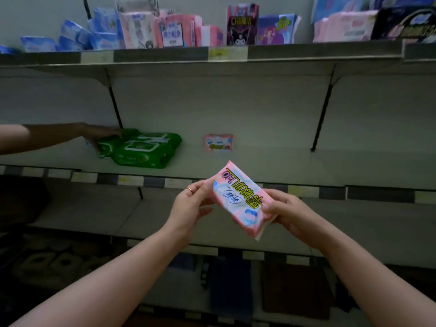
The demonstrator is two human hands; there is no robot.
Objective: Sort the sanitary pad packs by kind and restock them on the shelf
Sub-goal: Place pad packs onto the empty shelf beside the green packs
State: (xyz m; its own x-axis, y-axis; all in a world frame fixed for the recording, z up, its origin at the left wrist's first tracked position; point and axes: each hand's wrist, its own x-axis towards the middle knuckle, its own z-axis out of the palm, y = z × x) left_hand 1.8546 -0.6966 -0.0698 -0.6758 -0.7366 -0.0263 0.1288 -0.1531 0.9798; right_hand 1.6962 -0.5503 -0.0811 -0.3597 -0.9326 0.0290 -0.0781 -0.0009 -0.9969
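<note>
Pink pack (240, 199) looks soft and light; my left hand (188, 206) and right hand (286, 213) pinch its two ends.

left hand (191, 204) and right hand (286, 212) raised, fingers pinching

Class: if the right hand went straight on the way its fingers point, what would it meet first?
The right hand grips the pink pack; pushed on leftwards, it would probably meet the left hand at the pack's other end.
</note>
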